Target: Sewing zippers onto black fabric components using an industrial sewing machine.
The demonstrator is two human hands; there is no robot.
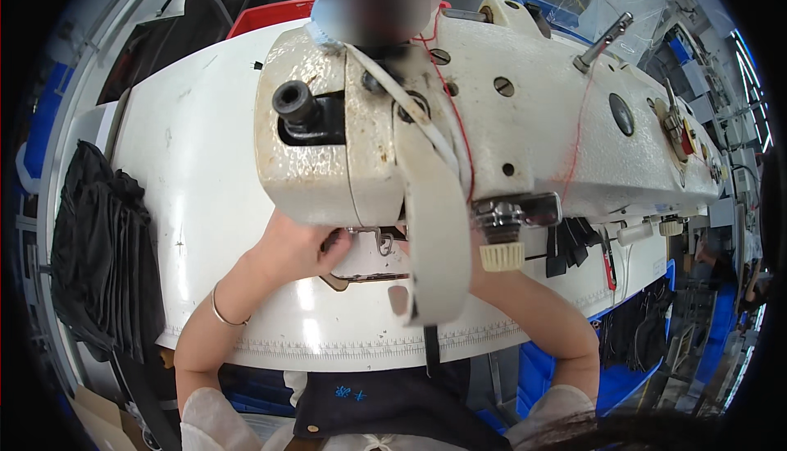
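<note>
A white industrial sewing machine (484, 115) fills the middle of the view, with red thread running over its head. My left hand (287, 248) is under the left end of the machine head, beside the presser foot area. Its fingers are curled in, with something small and dark between them that I cannot make out. My right forearm (537, 312) reaches in from the other side. The right hand's fingers are hidden behind the pale hanging lever (434, 238). A metal hook-shaped guide (383, 242) sits between the hands, above the needle plate.
Folded black fabric pieces (102, 258) hang over the table's left edge. Black strips (571, 244) and red-handled snips (609, 266) lie at the right. A measuring scale (361, 344) follows the front edge of the white table (197, 164). Blue bins (537, 377) stand below right.
</note>
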